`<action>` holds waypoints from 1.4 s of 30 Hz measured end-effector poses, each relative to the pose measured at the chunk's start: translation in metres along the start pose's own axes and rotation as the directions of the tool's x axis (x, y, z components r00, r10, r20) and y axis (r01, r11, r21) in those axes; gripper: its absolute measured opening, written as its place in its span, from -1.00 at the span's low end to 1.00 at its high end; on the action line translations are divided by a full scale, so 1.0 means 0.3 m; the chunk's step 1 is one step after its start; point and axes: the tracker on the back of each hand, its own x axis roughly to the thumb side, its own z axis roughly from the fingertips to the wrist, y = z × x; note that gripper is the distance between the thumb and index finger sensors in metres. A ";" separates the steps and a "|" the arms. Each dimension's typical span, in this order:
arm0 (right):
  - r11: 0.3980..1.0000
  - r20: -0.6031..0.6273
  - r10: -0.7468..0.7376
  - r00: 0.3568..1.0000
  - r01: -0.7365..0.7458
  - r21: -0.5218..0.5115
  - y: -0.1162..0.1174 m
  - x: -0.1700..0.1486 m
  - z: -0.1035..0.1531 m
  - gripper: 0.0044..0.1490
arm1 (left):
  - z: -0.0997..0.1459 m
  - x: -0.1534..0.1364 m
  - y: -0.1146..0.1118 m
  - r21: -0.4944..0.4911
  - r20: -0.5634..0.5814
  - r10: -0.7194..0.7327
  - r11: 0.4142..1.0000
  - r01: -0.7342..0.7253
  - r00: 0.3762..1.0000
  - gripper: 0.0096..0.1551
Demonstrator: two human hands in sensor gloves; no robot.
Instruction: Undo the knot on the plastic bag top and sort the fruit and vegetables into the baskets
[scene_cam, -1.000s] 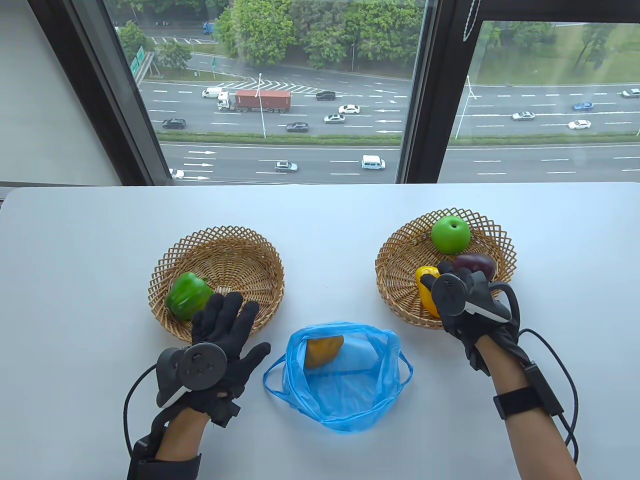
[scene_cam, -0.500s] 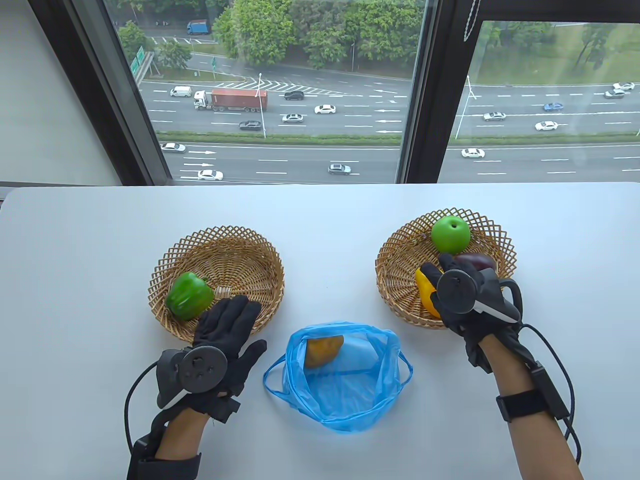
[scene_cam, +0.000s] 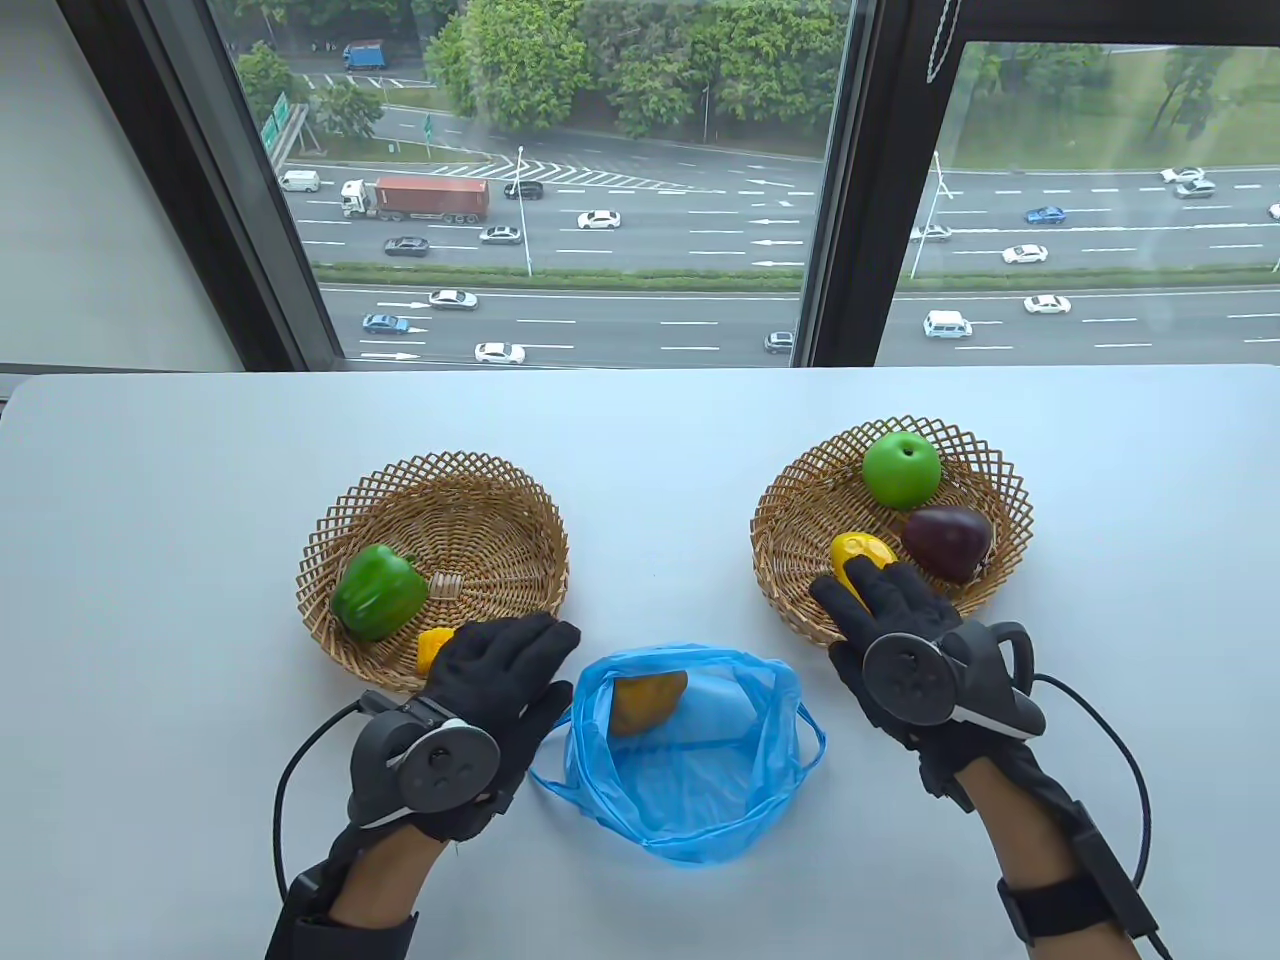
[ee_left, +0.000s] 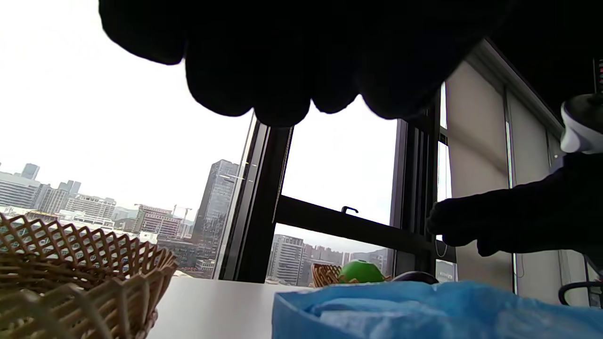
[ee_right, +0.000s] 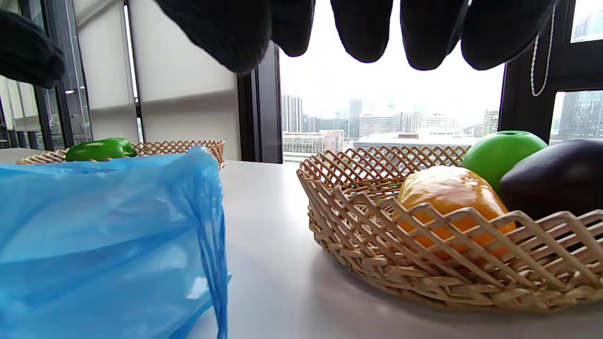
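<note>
In the table view, the blue plastic bag (scene_cam: 680,755) lies open at the lower middle of the frame on the white counter (scene_cam: 640,420), its top untied, with 1 orange-brown piece of produce (scene_cam: 648,698) inside near its upper left. The left basket (scene_cam: 434,566) sits at middle left and holds a green bell pepper (scene_cam: 378,592) and a small yellow-orange piece (scene_cam: 433,648) at its lower rim. The left hand (scene_cam: 495,690) lies just below that basket, fingers straight and relaxed, holding nothing, its fingertips near the bag's left edge. The right basket (scene_cam: 890,535) at middle right holds a green apple (scene_cam: 901,469), a dark purple eggplant (scene_cam: 948,542) and a yellow fruit (scene_cam: 860,562). The right hand (scene_cam: 900,650) hovers over that basket's lower rim with fingers spread wide and empty, 1 fingertip beside the yellow fruit. In the left wrist view, dark gloved fingers (ee_left: 282,56) fill the top edge, basket weave shows at the lower left, and blue bag plastic spans the bottom right. In the right wrist view, fingers (ee_right: 362,28) hang from the top, the bag fills the lower left, and the right basket with its 3 pieces fills the lower right.
</note>
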 end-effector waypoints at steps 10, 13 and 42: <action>0.997 0.046 -0.022 0.999 0.025 -0.067 0.064 0.025 0.054 -0.17 | -0.099 0.232 -0.127 -0.414 0.074 -0.142 0.896 0.159 0.987 -0.45; 0.999 0.047 0.000 0.999 0.002 -0.043 0.088 0.025 0.054 -0.15 | -0.124 0.246 -0.180 -0.477 0.074 -0.280 0.833 0.281 0.957 -0.45; 0.999 -0.012 -0.036 0.999 0.036 -0.031 0.084 -0.021 0.063 -0.12 | -0.142 0.160 -0.378 -0.535 0.021 -0.193 0.827 0.174 0.981 0.27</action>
